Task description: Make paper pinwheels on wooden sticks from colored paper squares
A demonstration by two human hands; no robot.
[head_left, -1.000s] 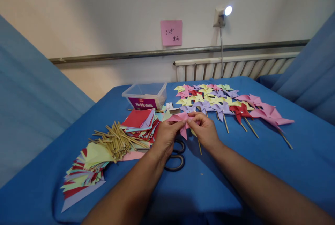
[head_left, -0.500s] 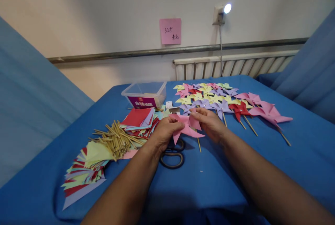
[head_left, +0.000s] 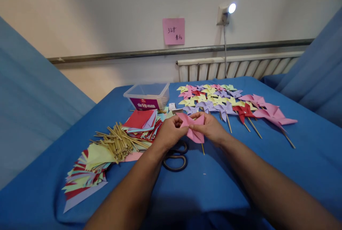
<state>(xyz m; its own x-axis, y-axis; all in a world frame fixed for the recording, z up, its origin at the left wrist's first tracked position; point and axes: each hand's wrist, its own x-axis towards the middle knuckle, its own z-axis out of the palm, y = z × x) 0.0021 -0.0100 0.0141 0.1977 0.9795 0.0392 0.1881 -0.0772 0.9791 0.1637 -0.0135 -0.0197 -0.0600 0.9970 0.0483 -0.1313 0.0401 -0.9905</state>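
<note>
**Pink paper piece pinched in both hands above the scissors**

A pink paper piece [head_left: 192, 127] is held between both hands just above the black-handled scissors [head_left: 175, 157]. The left hand [head_left: 169, 132] is closed on its left side with pinched fingertips; the right hand [head_left: 211, 127] is closed on its right side likewise. A wooden stick [head_left: 203, 148] is seen below the paper, right of the scissors. Left of the scissors a bundle of sticks [head_left: 120, 142] lies on stacked coloured sheets [head_left: 143, 123]. Beyond the scissors, finished pinwheels [head_left: 219, 101] are spread on the blue cloth [head_left: 208, 183].
</note>
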